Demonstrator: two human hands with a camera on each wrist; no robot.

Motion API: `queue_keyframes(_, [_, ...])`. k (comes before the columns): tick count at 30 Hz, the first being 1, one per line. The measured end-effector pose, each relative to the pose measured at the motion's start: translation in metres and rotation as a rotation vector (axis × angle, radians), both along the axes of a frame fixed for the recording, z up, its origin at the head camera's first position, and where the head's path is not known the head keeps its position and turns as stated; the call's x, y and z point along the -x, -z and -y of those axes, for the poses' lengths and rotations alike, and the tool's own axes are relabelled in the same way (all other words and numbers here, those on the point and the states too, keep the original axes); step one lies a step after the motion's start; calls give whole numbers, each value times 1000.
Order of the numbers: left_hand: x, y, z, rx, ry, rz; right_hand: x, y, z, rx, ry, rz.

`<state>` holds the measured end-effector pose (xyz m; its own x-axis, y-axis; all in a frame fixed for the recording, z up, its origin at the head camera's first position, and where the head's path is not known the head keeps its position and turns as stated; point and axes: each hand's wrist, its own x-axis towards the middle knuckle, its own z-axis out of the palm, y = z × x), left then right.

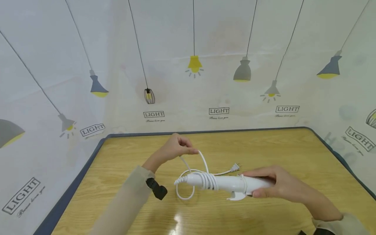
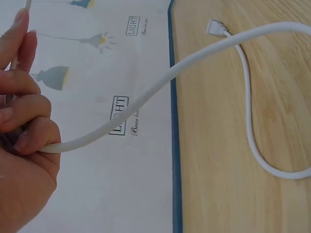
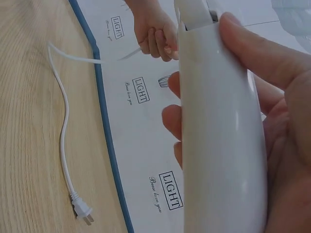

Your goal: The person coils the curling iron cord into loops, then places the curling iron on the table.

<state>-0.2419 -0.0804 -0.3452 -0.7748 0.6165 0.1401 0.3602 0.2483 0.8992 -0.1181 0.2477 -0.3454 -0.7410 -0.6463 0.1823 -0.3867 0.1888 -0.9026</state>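
A white curling iron (image 1: 226, 183) is held level above the table, its small lever (image 1: 237, 195) pointing down. My right hand (image 1: 283, 184) grips its right end, thumb and fingers around the smooth white body (image 3: 218, 131). Several turns of white power cord (image 1: 210, 181) wrap the narrower part near the ribbed cord end. Up and to the left, my left hand (image 1: 176, 147) holds a raised loop of the cord (image 2: 146, 97) in curled fingers. The rest of the cord runs across the table to a two-pin plug (image 3: 81, 208).
The wood-grain table (image 1: 132, 209) has a dark blue edge (image 1: 205, 131). A pale sheet (image 1: 176, 26) printed with lamps and LIGHT labels stands behind and at both sides. A black wrist strap (image 1: 156, 188) sits on the left sleeve.
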Motion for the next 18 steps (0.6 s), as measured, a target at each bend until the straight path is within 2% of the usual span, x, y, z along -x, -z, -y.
queue_keyframes(3, [-7,-13,2,32,46,7,3,1,0,-45,-51,38])
queue_keyframes(6, [-14,-26,3,64,94,23,4,3,2,-99,-59,46])
queue_keyframes(10, [-25,-41,5,116,161,44,4,4,6,-210,13,10])
queue_keyframes(18, [-45,-58,11,221,334,9,4,5,14,-462,213,-200])
